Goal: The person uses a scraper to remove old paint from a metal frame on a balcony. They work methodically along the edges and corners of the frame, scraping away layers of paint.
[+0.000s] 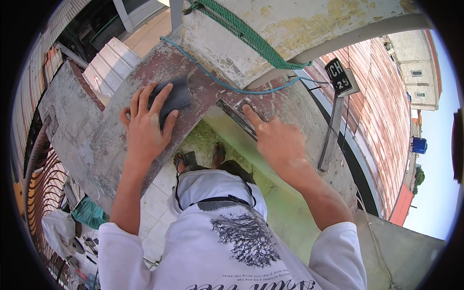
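Observation:
My left hand point(149, 118) lies over a dark grey sheet point(179, 95) that looks like sandpaper, fingers spread across it and thumb at its lower edge. The sheet rests on the worn reddish-grey top of a concrete ledge point(113, 116). On the ledge's right arm, my right hand point(280, 145) has its index finger stretched out and the other fingers curled under. That fingertip presses beside a narrow dark strip point(238, 116) at the ledge's inner edge. Whatever the curled fingers hold is hidden by the hand.
A blue hose point(232, 89) crosses the ledge beyond my hands. Green rope point(246, 36) hangs around a peeling pale wall point(217, 53). At right, a black sign point(338, 77) tops a grey post point(331, 137) near a corrugated roof point(372, 121). Below are my feet and white tiles point(157, 212).

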Demonstrator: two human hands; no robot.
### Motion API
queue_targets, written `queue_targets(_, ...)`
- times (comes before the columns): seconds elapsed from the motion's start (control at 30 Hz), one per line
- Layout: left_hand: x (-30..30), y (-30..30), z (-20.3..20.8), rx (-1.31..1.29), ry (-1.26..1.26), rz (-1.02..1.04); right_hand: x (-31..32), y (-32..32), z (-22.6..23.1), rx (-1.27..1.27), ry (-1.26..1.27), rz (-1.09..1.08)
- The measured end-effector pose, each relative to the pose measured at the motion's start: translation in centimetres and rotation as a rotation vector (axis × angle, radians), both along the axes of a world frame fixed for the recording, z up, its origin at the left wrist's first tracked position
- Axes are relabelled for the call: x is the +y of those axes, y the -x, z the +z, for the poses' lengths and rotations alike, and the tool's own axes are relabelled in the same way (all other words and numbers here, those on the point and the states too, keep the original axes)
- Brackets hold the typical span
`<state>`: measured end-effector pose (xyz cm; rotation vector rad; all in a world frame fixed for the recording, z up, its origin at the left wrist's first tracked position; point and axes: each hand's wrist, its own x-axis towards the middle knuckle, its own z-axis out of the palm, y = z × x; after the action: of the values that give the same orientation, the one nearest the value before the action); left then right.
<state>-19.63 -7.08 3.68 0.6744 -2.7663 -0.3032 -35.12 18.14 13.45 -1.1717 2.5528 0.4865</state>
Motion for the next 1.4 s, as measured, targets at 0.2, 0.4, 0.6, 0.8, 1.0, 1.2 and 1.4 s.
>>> queue_targets(0.2,-1.1,-3.4,1.1,-0.071,-0.043,0.108,3.2,-0.9,0.2,-0.097,-0.094,-0.099)
queue_targets(0.4,-3.1,-7.7,0.8,-0.081,-0.009,0.26,2.1,0.6,0.0,-0.145,0.018,-0.109)
queue_targets(0.6,-4.5,-10.2,0.7,-0.05,-0.024,0.424,-1.7,1.2,-1.1,-0.151,0.169,-0.03)
queue_targets(0.8,-5.9,-15.1,0.8,-0.043,-0.035,0.62,-2.2,-2.9,0.8,-0.229,0.168,-0.127)
queue_targets(1.0,-4.7,-19.7,-1.3,-0.001,0.04,0.59,-7.6,-5.2,-0.5,-0.171,0.058,-0.112)
queue_targets(1.2,-4.9,-19.6,-2.0,0.023,0.029,0.609,-16.9,-2.0,-1.8,-0.08,0.097,-0.018)
queue_targets(1.4,-4.7,-18.4,-1.2,0.108,-0.022,0.603,-11.1,-5.2,-0.7,-0.042,0.055,-0.1)
